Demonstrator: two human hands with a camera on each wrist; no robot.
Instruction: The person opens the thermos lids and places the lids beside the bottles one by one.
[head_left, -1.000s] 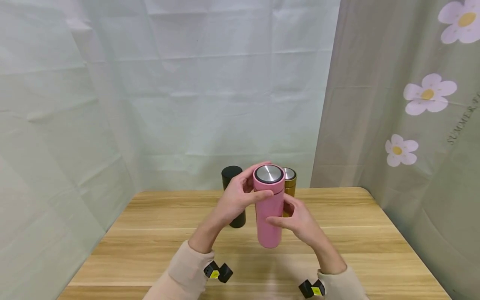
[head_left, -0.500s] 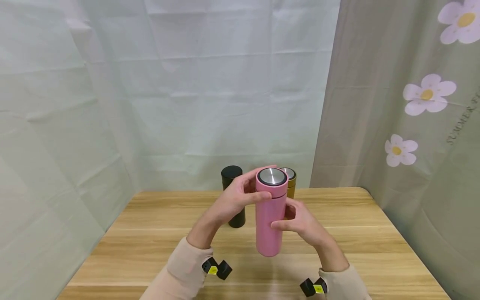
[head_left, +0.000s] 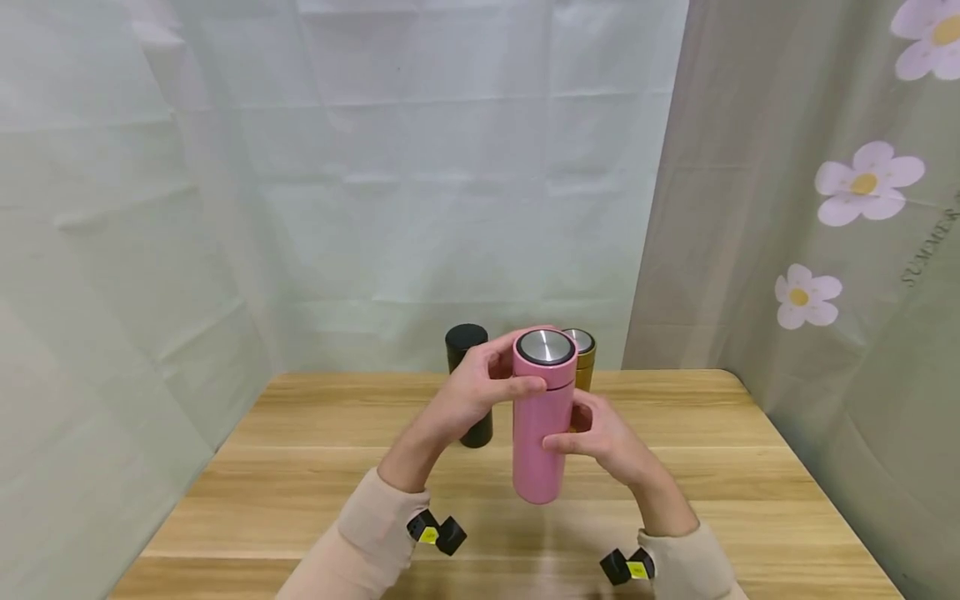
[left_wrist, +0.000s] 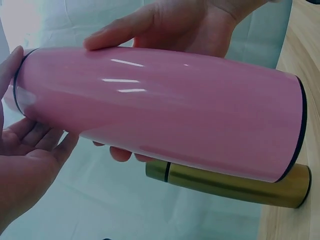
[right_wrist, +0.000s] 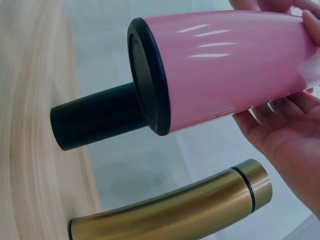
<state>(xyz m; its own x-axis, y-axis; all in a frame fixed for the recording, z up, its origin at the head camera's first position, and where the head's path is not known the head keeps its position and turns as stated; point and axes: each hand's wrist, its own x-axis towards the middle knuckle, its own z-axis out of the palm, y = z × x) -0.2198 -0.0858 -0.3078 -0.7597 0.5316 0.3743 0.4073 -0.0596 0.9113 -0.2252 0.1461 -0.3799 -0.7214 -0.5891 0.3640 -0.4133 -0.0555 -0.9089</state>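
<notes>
Pink flask (head_left: 532,425) is in the air above the desk (head_left: 315,467), lid end up and roughly upright; right wrist view shows its black base (right_wrist: 145,75) off the wood. Two-handed hold: left grip (head_left: 476,387) is curled round the top, thumb on the near side close to the dark seam under the steel-topped lid (head_left: 547,347); right grip (head_left: 606,437) is curled round the body lower down, thumb in front, fingertips showing on the far side in the left wrist view. Gold flask (left_wrist: 235,187) stands on the desk just behind it, black flask (right_wrist: 100,117) behind the left grip; neither is held. Handling, my read: stiff shell, probably metal under gloss paint, so squeezing shouldn't deform it. Highlights say smooth finish, likely slippery if wet or held light. Weight unknown; fill level can't be seen, assume moderate and maybe top-heavy near the lid. Not fragile as such, but paint could chip and a drop could dent it. Best hold is mid-body, below the seam, full wrap with thumb opposed. Lid alone is a poor lift point: if it's loose it could turn or come away. Second hand up top is good for steadying.
</notes>
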